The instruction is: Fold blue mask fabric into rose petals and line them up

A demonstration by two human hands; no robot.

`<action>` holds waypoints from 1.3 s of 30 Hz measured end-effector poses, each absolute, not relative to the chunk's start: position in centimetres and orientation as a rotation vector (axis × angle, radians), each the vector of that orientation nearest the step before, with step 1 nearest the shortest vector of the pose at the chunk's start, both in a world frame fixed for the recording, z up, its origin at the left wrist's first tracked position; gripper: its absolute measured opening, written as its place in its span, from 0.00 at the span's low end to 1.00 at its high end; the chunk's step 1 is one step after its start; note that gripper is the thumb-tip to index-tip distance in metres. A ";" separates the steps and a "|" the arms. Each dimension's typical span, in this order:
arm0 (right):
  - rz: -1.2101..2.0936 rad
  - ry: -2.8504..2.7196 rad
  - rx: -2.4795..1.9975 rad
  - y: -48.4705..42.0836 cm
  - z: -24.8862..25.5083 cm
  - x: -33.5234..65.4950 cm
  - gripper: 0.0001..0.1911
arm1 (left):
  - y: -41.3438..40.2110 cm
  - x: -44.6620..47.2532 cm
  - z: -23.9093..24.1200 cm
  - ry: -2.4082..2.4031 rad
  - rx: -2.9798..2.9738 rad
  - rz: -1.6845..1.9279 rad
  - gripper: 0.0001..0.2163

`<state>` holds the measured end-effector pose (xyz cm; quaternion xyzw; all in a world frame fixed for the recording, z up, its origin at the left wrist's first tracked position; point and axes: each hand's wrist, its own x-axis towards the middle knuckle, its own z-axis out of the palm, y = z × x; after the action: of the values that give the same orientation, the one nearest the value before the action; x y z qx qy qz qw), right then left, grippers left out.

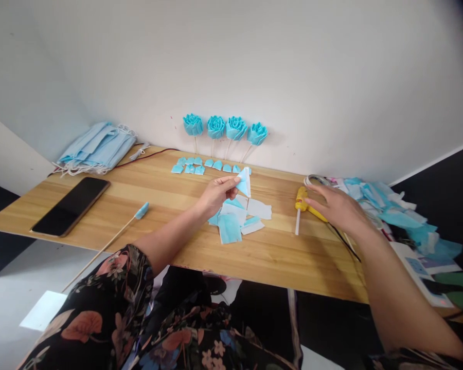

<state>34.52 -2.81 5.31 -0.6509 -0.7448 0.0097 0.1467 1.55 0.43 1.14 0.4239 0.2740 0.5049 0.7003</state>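
My left hand (219,195) pinches a folded blue-and-white piece of mask fabric (245,182), held up above the middle of the table. Under it lies a loose pile of cut fabric pieces (230,228), blue and white. Over on the right, my right hand (339,205) is at a yellow hot glue gun (301,198) with a glue stick (297,223) poking out. The fingers of that hand are apart; whether they touch the gun I cannot tell. Small folded blue petals (190,168) sit in rows beyond my left hand.
Several blue fabric roses on sticks (216,127) lean against the wall. At the left are stacked face masks (98,146), a black phone (72,206) and a stick with a blue bud tip (142,210). Fabric scraps (401,213) heap up at the right; a cord (343,240) runs near the gun.
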 end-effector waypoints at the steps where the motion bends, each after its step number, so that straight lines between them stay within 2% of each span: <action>1: 0.118 -2.084 -1.818 -3.0 5.7 33.0 0.23 | 0.4 1.6 1.0 0.616 0.950 1.121 0.15; 6: 0.728 -1.885 -1.537 -3.3 5.9 25.6 0.28 | 0.4 1.7 0.7 0.624 0.964 1.108 0.15; 12: 1.080 -1.787 -1.228 -2.0 4.9 21.2 0.30 | 0.2 1.7 0.7 0.633 0.987 1.081 0.15; 18: 1.092 -1.729 -1.155 -1.2 3.5 19.7 0.27 | 0.3 1.9 0.5 0.676 1.046 1.068 0.16; 26: 1.216 -1.442 -1.090 -1.8 1.7 19.2 0.29 | 0.1 2.0 0.4 0.792 1.121 1.033 0.17; 28: 1.264 -1.398 -1.078 -2.1 1.7 19.2 0.27 | 0.0 1.9 0.5 0.824 1.131 1.019 0.18; 33: 1.223 -1.334 -1.105 -2.4 2.0 19.6 0.14 | -0.5 2.0 1.2 0.850 1.150 0.991 0.16; 39: 1.124 -1.219 -1.152 -2.1 1.7 20.1 0.15 | -0.5 1.8 1.4 0.882 1.174 1.000 0.17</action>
<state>20.08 -2.09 1.75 -0.4828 -0.5113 0.4715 0.5322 1.82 -0.52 1.41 0.5129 0.3852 0.4369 0.6306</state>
